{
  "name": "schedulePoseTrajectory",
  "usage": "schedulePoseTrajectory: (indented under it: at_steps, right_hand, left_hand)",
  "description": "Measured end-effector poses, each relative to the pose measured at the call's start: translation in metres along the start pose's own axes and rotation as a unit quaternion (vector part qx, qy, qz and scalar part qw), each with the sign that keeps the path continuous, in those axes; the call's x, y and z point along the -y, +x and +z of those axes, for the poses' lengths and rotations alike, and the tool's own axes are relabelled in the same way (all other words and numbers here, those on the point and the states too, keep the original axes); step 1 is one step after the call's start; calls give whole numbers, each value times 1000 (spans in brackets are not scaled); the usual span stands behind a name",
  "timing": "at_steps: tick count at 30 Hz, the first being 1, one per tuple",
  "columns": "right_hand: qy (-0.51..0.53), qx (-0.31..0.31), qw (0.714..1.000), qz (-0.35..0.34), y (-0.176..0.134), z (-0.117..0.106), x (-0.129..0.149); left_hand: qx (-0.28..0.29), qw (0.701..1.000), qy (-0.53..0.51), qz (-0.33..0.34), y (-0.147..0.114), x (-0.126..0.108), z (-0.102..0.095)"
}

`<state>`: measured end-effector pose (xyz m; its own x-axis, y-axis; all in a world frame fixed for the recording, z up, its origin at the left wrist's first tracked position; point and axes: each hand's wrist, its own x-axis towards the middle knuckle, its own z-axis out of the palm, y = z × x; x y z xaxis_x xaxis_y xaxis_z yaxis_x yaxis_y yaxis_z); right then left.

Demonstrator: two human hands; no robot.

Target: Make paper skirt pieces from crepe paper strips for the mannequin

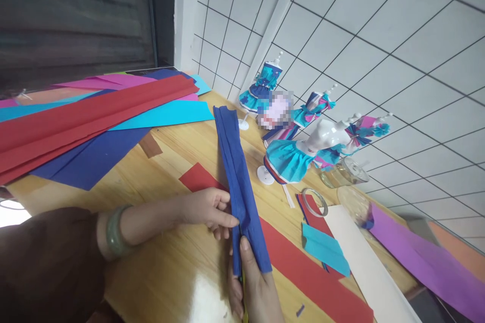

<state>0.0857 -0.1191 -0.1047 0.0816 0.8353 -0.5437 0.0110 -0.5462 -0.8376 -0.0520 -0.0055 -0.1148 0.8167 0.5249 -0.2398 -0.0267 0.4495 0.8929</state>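
A long folded strip of dark blue crepe paper (240,176) stretches away from me over the table, with a slit running up its near end. My left hand (210,212), with a green bangle on the wrist, pinches the strip's left edge between thumb and curled fingers. Below it, my right hand (257,282) is closed around scissors (244,300), whose thumb lies over the paper. Only a dark blade edge and a bit of yellow handle show; the rest is hidden by the hand and paper. The blades sit in the slit.
Red crepe paper (94,116) and other coloured sheets pile up at left. Small mannequins in paper dresses (290,161) stand at the back right, near a glass jar (344,172). A tape roll (314,203), turquoise piece (326,250), red strip (314,272) and white sheet (364,262) lie rightward.
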Motion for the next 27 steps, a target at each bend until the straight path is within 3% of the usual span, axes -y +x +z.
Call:
schedulePoseTrajectory:
  at_steps: [6,17,27]
  right_hand:
    - [25,-2,1000,-18,1,1,-2]
    - [-10,16,1000,-20,1,1,3]
    - [-24,8,999,-19,0,1,8]
  left_hand:
    - [-33,999,-11,5,-3,-8,2]
    - [7,1000,6,30,3,7,-3]
    - [-5,1000,-3,23,3,5,-2]
